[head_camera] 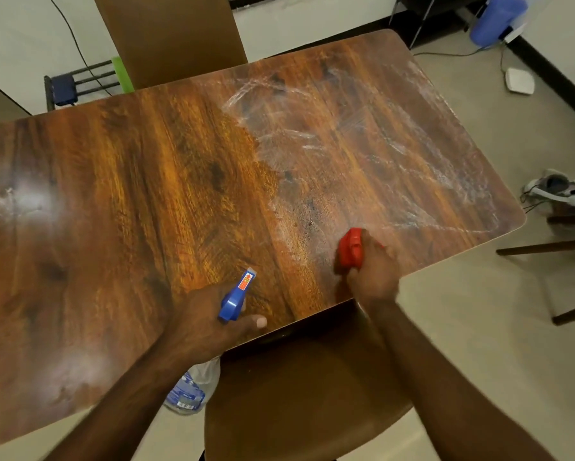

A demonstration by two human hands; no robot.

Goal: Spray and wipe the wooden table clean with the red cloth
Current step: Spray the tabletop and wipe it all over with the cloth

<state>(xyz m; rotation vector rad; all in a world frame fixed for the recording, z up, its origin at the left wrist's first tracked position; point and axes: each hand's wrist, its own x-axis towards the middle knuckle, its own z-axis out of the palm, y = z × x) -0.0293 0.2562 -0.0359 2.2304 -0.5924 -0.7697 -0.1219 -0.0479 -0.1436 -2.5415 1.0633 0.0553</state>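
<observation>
The wooden table fills most of the view; its right half carries whitish wet streaks and spray droplets. My right hand grips the bunched red cloth and presses it on the table near the front edge. My left hand holds a spray bottle by its blue trigger head, nozzle pointing toward the table's middle. The bottle's clear body with a blue label hangs below the table edge, partly hidden by my forearm.
A brown chair seat sits under the front edge, and another chair back stands at the far side. A third chair's legs are at the right. Cables, a white device, a shoe and a blue container lie on the floor.
</observation>
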